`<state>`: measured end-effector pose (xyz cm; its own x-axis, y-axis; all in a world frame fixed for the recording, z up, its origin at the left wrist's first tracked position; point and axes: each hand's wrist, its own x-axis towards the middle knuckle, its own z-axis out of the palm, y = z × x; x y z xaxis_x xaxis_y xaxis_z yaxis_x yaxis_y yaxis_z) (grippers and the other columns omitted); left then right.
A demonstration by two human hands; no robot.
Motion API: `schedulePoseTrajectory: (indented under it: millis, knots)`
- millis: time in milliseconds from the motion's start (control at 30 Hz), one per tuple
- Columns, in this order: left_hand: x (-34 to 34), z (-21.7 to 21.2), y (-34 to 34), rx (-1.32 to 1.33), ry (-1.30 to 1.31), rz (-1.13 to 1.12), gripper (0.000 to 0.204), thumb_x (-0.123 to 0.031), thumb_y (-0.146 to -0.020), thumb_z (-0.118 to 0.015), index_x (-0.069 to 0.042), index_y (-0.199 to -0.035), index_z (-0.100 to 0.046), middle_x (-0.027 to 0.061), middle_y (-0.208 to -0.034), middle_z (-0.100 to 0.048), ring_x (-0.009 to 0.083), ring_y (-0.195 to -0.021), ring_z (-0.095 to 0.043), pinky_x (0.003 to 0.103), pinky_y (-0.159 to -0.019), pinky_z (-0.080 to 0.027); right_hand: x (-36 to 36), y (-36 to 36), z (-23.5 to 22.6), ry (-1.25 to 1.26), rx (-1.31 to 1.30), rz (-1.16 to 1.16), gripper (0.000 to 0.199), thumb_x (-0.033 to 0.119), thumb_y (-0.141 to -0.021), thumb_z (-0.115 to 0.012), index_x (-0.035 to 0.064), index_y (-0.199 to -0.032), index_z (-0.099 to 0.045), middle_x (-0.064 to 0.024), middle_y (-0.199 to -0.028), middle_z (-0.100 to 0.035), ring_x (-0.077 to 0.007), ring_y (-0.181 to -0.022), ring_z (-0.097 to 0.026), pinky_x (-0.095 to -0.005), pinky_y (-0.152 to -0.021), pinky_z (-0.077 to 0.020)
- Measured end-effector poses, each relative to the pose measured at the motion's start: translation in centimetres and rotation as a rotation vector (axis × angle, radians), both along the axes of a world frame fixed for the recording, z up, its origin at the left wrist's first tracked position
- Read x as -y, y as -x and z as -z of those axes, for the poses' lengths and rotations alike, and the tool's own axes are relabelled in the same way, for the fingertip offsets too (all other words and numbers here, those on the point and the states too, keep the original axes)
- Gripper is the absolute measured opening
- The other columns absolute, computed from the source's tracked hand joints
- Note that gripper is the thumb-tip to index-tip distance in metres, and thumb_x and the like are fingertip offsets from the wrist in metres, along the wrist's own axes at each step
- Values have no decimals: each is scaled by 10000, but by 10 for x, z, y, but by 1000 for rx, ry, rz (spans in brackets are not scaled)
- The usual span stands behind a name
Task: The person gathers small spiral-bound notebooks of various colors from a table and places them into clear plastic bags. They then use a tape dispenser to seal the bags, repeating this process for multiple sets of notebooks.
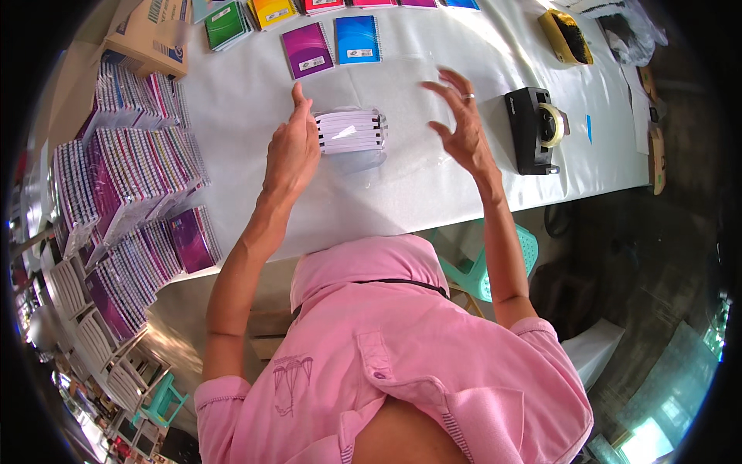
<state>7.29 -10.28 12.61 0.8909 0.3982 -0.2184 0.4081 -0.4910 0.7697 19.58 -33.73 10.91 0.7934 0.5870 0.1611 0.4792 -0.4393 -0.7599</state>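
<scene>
From the head camera, the left hand [292, 147] is pressed thumb-up against the near-left end of a small stack of white-edged spiral notebooks wrapped in clear plastic film [352, 131], which lies on the white-covered surface [255, 100]. The grip here is a flat brace more than a clamp — fingers are hidden behind the stack, so whether they curl round it cannot be told. It seems placed so as to steady the bundle while the film is handled.

The right hand [462, 124], a ring on one finger, hovers to the right of the stack with fingers spread and curved, apart and closed on nothing solid; it appears to pinch or stretch the loose clear film, though the film is too faint to be sure. Both forearms reach forward from the lower edge, elbows bent, wrists raised.

Just right of the right hand stands a black tape dispenser with a roll of clear tape [533, 127], within easy reach. Beyond the stack lie a purple notebook [307, 49] and a blue notebook [357, 39], flat in a row. Far left of the left hand, piles of purple-and-white spiral notebooks [131, 178] crowd the edge — stock, by the look of it.
</scene>
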Motion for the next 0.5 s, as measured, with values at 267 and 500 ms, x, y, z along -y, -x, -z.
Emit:
schedulePoseTrajectory:
  millis: [267, 500]
  knots:
    - [1, -24, -9, 77, -72, 55, 556, -107, -970, -403, -88, -1474, -169, 202, -1310, -516, 381, -1038, -593, 400, -900, -478, -44, -5, -68, 15, 457, -560, 104, 68, -619, -743, 82, -581, -647, 15, -1389, -462, -254, -1357, -304, -545, -1135, -200]
    - [-19, 6, 27, 408, 520, -138, 628, -215, -903, -625, -48, -1431, -329, 161, -1466, -358, 267, -1357, -335, 377, -1062, -319, -5, -5, -15, -414, -119, -106, 317, 126, -648, -802, 72, -941, -694, -81, -1315, -521, -282, -1241, -456, -431, -1051, -357]
